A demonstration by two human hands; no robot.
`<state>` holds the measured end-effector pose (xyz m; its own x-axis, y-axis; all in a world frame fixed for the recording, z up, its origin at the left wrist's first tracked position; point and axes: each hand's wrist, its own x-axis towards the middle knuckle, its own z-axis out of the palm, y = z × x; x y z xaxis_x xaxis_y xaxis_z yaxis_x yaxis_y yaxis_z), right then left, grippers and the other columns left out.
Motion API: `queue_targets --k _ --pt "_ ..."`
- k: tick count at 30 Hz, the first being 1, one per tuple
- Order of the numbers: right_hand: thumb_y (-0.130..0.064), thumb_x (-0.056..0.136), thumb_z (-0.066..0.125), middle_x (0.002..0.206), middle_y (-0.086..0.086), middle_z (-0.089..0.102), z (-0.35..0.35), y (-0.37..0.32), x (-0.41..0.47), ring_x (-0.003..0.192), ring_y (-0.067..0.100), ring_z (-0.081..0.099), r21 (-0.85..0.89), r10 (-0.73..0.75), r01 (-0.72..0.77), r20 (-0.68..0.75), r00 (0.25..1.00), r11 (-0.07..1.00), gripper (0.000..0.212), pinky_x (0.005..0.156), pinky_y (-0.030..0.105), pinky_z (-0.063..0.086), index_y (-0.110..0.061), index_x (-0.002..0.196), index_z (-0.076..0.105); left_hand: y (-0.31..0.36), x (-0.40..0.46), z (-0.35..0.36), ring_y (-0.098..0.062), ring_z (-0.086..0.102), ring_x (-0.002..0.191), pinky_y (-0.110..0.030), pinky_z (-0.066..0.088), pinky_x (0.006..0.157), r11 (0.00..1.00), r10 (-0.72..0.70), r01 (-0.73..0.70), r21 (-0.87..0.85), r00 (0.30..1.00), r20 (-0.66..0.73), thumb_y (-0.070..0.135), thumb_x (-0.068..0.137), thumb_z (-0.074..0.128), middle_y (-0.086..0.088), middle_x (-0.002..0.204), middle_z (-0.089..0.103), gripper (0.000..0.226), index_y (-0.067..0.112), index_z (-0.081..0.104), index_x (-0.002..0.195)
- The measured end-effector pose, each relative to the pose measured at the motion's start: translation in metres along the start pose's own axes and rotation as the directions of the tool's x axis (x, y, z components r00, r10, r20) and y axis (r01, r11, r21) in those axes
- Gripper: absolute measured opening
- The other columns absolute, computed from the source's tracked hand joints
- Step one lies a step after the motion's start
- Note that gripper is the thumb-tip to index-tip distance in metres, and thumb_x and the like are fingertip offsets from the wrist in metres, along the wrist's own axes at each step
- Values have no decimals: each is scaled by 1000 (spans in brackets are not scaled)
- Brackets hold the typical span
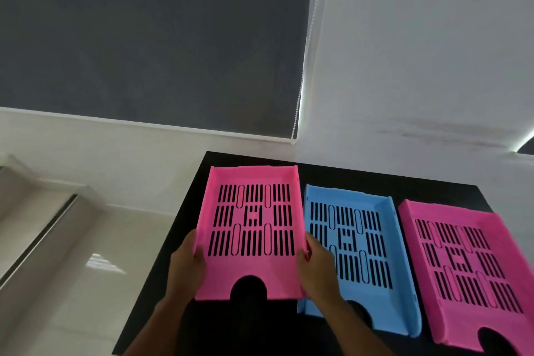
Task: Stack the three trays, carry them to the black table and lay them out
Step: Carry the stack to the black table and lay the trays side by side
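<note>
Three slotted plastic trays lie side by side on the black table [404, 185]. The left pink tray [222, 277] is gripped on both long sides: my left hand [186, 264] clasps its left wall and my right hand [316, 269] clasps its right wall. Whether it rests flat on the table or hovers just above I cannot tell. The blue tray [387, 303] sits in the middle, close against my right hand. The second pink tray [433, 306] lies at the right, partly cut off by the frame edge.
The table's left edge [161, 269] runs just beside my left hand, with pale glossy floor [72, 283] and a step below it. A white wall [404, 66] and a dark roller blind [144, 37] stand behind the table.
</note>
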<state>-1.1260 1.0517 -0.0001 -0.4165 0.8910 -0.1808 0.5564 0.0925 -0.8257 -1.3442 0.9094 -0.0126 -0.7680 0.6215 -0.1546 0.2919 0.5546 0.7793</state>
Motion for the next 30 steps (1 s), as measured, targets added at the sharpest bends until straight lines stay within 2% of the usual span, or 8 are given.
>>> queue_targets --k 5,9,13,18,20,24,27,30 --pt "-11 100 51 106 4 68 21 10 -3 78 0 65 -75 38 -33 72 997 997 45 72 9 55 -8 145 45 -27 -3 -2 -13 73 60 -16 54 47 999 -36 36 11 999 18 9 102 40 -1 84 71 21 16 57 113" --pt "-10 101 51 127 12 65 31 18 -6 92 11 71 -103 64 -53 109 992 993 49 79 13 57 -10 149 40 -44 -10 2 -11 72 60 -16 54 47 999 -40 40 19 999 8 9 101 42 -1 81 71 19 14 58 108" --pt "-7 101 47 130 14 63 37 22 -4 73 12 71 -132 103 -85 136 985 988 49 59 11 57 -11 150 39 -48 -12 6 -12 72 63 -15 54 49 998 -56 56 -3 998 2 9 102 41 0 85 71 19 14 57 112" --pt "-7 101 48 138 15 59 39 21 -3 87 10 70 -165 104 -80 139 985 983 54 72 13 59 -9 153 33 -46 0 5 -9 70 65 -14 50 50 998 -55 55 7 998 8 10 102 41 2 86 69 22 14 56 118" --pt "-6 101 48 140 16 57 37 19 -4 84 12 70 -171 114 -89 140 984 981 57 81 24 62 -9 154 28 -44 4 5 -10 70 64 -15 50 50 998 -57 57 10 998 16 10 102 41 2 85 69 23 14 56 118" --pt "-8 100 51 139 16 58 36 18 -5 69 3 64 -155 111 -87 151 982 984 61 85 27 61 -9 155 24 -43 8 7 -11 69 64 -17 50 51 998 -67 67 8 998 13 7 101 41 1 84 68 24 13 58 118" --pt "-9 101 50 117 8 61 36 20 -7 54 -4 61 -130 119 -98 167 979 987 64 65 16 59 -11 156 19 -44 10 9 -14 69 66 -21 52 53 997 -77 77 7 997 14 6 101 41 -2 85 69 23 10 58 116" --pt "-9 102 48 112 13 61 36 19 -7 44 -10 57 -123 124 -104 167 978 987 63 53 8 52 -10 157 18 -44 10 10 -17 70 69 -24 53 55 995 -97 97 -2 995 19 7 101 41 -4 87 70 23 9 59 115"
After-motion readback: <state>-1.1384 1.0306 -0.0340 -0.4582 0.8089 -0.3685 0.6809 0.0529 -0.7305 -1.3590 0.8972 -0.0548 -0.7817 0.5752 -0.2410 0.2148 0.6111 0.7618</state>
